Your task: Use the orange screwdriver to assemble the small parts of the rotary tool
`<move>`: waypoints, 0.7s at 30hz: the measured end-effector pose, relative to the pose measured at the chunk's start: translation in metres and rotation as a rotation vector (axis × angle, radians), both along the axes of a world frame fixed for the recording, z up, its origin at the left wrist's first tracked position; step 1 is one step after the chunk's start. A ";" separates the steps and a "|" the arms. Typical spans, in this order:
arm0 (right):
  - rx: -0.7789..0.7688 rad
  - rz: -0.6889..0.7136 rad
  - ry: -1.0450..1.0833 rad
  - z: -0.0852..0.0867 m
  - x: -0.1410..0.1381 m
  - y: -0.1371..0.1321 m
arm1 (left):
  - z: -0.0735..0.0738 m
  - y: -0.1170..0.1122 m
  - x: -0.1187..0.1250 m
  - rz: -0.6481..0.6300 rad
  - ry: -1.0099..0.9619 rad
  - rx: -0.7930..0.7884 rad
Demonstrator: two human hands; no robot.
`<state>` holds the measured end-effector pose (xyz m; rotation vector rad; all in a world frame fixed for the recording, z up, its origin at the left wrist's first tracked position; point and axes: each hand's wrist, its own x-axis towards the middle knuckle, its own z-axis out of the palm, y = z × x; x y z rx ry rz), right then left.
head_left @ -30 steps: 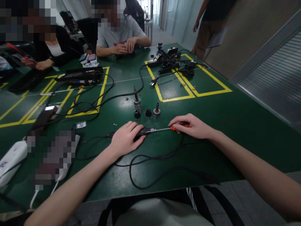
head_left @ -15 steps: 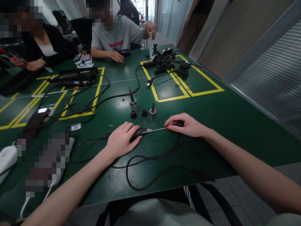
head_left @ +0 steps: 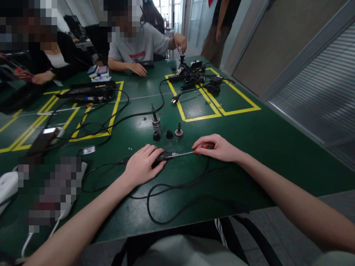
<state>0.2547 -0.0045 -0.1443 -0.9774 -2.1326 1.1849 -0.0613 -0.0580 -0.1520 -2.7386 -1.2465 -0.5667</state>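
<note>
My left hand (head_left: pixel 143 164) lies closed over a black corded tool (head_left: pixel 163 156) resting on the green table (head_left: pixel 257 147), pinning it down. My right hand (head_left: pixel 215 147) is closed on the orange handle of a small screwdriver (head_left: pixel 194 152). Its thin metal shaft points left and meets the tool's front end. The tool's black cable (head_left: pixel 172 192) loops toward the table's near edge. Just beyond the hands stand several small metal and black parts (head_left: pixel 166 131).
A white power strip (head_left: pixel 8 184) and a phone (head_left: pixel 41 140) lie at the left among black cables. Yellow tape boxes mark the table. More tools (head_left: pixel 194 74) sit at the far side. Two seated people work opposite; another person stands at the back right.
My hands have stayed on the tool and screwdriver, with the view shifting slightly. The person in the grey shirt opposite has raised a hand and reached to the far tools.
</note>
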 end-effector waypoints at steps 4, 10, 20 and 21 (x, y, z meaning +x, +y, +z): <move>0.046 -0.007 -0.006 0.000 -0.001 0.000 | 0.000 0.000 0.001 0.005 -0.001 -0.001; 0.054 0.022 -0.060 0.001 -0.003 0.000 | -0.001 0.000 0.000 0.009 -0.003 -0.007; -0.001 -0.009 -0.006 -0.003 -0.003 0.000 | -0.002 0.000 -0.001 -0.011 0.003 -0.013; 0.001 -0.011 0.002 -0.004 -0.003 0.000 | -0.002 0.000 -0.001 -0.010 0.003 -0.014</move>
